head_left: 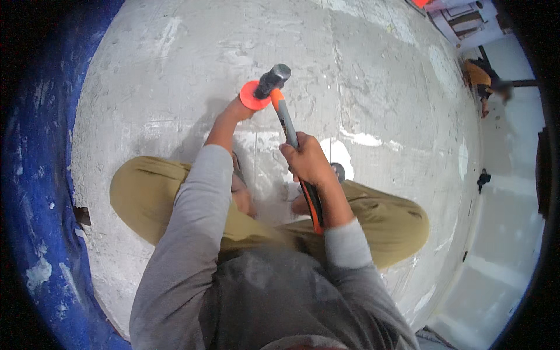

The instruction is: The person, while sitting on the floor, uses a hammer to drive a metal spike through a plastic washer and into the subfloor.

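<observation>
A: What does the hammer (pixel 286 119) look like?

B: It has a short, dark metal head with a shiny end face, on a long handle banded in orange, grey and black

A: Where is it in relation to the hands?

B: Above the grey floor (pixel 204 46), in the right hand (pixel 309 158), whose fingers are wrapped round the handle near its middle. The head is beyond that hand, up and to the left; the handle's end runs back beside the forearm. The head overlaps a bright orange disc (pixel 249 96); I cannot tell whether they touch

A: And the left hand (pixel 238 109)?

B: Right behind the disc, which hides its fingers, so I cannot tell how they are closed

A: How many of each?

B: One hammer, one disc, two hands and, along the left edge, one blue tarp (pixel 44 221)
</observation>
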Demonstrator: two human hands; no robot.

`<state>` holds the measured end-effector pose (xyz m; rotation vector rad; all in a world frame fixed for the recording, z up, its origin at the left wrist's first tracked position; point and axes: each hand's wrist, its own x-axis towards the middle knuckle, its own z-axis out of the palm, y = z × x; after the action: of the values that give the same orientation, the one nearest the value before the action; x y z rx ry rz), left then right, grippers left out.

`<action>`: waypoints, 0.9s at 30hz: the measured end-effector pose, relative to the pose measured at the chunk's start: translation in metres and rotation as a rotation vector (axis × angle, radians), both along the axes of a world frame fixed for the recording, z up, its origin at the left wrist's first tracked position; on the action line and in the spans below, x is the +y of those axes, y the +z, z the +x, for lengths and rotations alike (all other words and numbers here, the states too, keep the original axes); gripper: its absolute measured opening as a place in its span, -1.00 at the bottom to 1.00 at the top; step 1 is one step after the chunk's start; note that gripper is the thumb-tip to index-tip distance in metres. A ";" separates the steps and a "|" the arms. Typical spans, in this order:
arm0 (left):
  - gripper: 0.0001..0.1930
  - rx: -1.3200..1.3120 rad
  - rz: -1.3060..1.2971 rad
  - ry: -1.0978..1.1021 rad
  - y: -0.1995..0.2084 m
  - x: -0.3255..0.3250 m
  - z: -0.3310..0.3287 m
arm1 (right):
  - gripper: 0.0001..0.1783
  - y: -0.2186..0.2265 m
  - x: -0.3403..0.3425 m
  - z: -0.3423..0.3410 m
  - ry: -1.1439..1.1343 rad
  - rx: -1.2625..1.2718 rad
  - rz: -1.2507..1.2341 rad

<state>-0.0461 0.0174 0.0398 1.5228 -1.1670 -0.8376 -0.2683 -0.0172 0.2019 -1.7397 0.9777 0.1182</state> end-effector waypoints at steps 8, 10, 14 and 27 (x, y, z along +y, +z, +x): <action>-0.49 -0.192 0.384 -0.005 0.005 -0.004 -0.006 | -0.78 0.127 -0.003 -0.017 -0.239 -0.459 -0.094; -0.50 -0.215 0.362 0.010 0.003 0.002 -0.001 | -0.83 0.156 0.001 -0.005 -0.280 -0.706 -0.211; -0.51 -0.196 0.532 -0.020 0.044 0.006 -0.009 | -0.85 0.122 -0.001 0.012 -0.335 -0.839 -0.304; -0.53 -0.341 0.181 0.016 0.003 -0.004 -0.004 | -0.76 0.052 -0.002 -0.038 -0.154 -0.198 -0.058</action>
<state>-0.0497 0.0134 0.0428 1.8749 -1.3495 -0.7046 -0.3059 -0.0190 0.2539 -1.6858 0.9717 -0.1798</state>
